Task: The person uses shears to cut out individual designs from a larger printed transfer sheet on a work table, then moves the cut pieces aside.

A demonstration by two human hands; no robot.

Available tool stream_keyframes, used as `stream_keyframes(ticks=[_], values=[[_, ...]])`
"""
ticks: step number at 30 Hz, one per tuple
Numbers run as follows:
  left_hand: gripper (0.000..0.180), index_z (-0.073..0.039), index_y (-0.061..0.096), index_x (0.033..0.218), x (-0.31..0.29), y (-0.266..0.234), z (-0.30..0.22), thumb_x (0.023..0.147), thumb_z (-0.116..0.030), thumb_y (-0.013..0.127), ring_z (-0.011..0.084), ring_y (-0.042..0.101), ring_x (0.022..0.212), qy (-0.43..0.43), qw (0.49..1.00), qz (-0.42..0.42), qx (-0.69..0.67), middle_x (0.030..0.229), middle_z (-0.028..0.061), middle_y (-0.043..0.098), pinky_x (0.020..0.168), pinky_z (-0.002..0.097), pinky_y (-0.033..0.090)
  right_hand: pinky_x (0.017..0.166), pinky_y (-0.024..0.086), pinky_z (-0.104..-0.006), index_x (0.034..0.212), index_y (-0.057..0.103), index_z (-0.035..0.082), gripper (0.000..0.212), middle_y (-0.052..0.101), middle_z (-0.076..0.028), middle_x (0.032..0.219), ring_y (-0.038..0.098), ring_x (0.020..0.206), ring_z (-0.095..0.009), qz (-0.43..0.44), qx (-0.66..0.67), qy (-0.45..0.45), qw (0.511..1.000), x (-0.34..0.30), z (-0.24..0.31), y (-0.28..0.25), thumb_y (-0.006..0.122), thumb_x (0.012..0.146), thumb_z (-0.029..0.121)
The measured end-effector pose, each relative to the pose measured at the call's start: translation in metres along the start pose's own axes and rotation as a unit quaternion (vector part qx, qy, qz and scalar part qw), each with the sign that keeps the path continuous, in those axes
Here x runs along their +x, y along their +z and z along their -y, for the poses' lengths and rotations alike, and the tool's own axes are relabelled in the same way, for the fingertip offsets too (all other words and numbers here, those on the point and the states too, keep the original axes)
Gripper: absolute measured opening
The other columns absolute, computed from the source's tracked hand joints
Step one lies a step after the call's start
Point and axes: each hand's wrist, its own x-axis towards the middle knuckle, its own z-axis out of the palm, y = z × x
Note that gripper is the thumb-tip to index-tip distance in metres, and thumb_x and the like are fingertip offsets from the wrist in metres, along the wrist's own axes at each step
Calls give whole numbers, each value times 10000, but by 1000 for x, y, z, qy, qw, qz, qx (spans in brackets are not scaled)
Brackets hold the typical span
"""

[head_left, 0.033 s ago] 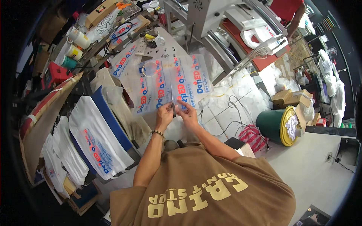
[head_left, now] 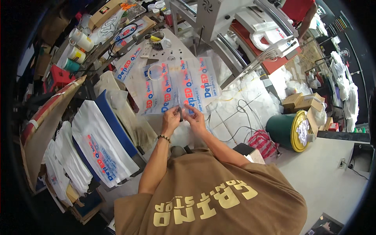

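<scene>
A clear plastic sheet [head_left: 168, 89] printed in red and blue lies over the table in front of me. My left hand [head_left: 171, 120], with a beaded bracelet at its wrist, is closed round the dark handles of scissors [head_left: 180, 111] at the sheet's near edge. The narrow blades point away from me, along the film. Close beside them, my right hand [head_left: 195, 119] pinches the near edge of the sheet, thumb and forefinger close to the scissors. A pale tape ring [head_left: 155, 71] shows on the sheet's far left part.
Printed white bags [head_left: 102, 145] hang over a blue board at the left. A grey machine frame [head_left: 219, 23] stands beyond the table, a mug [head_left: 166, 42] near it. At the right are a green drum [head_left: 280, 131], cartons [head_left: 303, 102] and cables across the floor. Another person's arm [head_left: 307, 19] shows far right.
</scene>
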Motion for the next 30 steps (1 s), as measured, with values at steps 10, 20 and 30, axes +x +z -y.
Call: stream_keyframes(ticks=[10,20,30], values=[[330,14,690,1063,66,-3,20,892,-267,714,86,607,681,3,999,-48,-18,778,37,678,574,257,492,659,459,-209,1334,569,26,511,674,-25,984,542,704,-43,20,-3,-9,1000,-13,-14,-7,712,845,67],[322,27,688,1090,75,7,-3,871,-206,734,117,652,638,-40,998,1,37,827,86,714,551,266,517,658,464,-210,1327,579,39,505,659,-20,1060,542,698,-36,-20,-10,9,1000,-6,-23,-29,712,840,47],[285,-24,728,984,83,15,-6,848,-274,717,178,688,606,-52,998,-19,-1,753,115,726,584,317,531,537,458,-223,1341,556,58,496,647,-34,867,556,616,-66,13,10,84,996,-29,-8,-50,656,859,-1]])
